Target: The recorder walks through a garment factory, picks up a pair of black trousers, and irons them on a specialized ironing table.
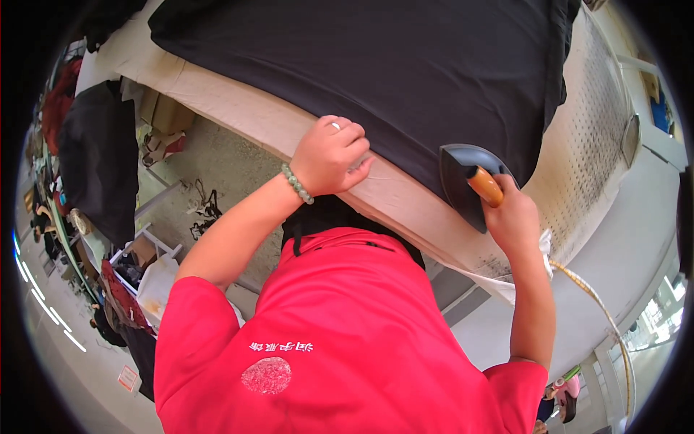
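A black cloth garment (347,58) is spread over a pale padded ironing table (224,108). My right hand (515,217) grips the wooden handle (485,186) of a dark iron (463,163), which rests at the garment's near right edge, partly over the pale padding. At the garment's near edge, my left hand (331,153) is curled closed, knuckles up, with a ring and a green bead bracelet (296,184). Whether a fold of cloth is inside those fingers is hidden.
A yellowish hose or cord (593,293) hangs beside my right forearm. The table's right end has a dotted, scorched cover (589,130). To the left hang dark garments (100,159), with a cardboard box (165,116) below the table. Other people (567,394) are at the lower right.
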Available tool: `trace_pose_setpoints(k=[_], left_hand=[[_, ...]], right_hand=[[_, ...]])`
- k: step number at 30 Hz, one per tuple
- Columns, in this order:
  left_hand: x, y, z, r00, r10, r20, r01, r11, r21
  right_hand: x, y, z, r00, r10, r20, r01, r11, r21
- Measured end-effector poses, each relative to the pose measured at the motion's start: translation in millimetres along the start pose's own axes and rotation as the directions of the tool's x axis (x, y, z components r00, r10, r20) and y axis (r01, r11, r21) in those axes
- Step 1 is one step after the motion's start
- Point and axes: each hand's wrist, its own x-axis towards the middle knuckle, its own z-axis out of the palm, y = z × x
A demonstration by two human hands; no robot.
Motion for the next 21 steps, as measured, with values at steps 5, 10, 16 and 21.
trace_pose_setpoints(k=[5,10,16,21], left_hand=[[-4.7,-32.5,-20.3,0.992,0.121,0.033,-0.119,0.991,-0.065],[-14.0,-88.8,-49.7,0.986,0.151,-0.064,-0.149,0.988,0.033],[-30.0,-228.3,-138.3,0.478,-0.719,-0.505,0.784,0.608,-0.124],[-44.5,-273.8,-162.2,0.320,-0.946,-0.052,0.882,0.318,-0.346]], right_hand=[[36.2,-88.8,-7.2,0.989,-0.137,0.048,0.140,0.988,-0.069],[74.7,-174.1,-9.3,0.984,-0.159,0.084,0.168,0.980,-0.104],[117.2,-277.4,-15.1,0.981,-0.116,0.156,0.132,0.987,-0.097],[146.1,-346.2,-16.8,0.977,-0.157,0.144,0.166,0.985,-0.056]])
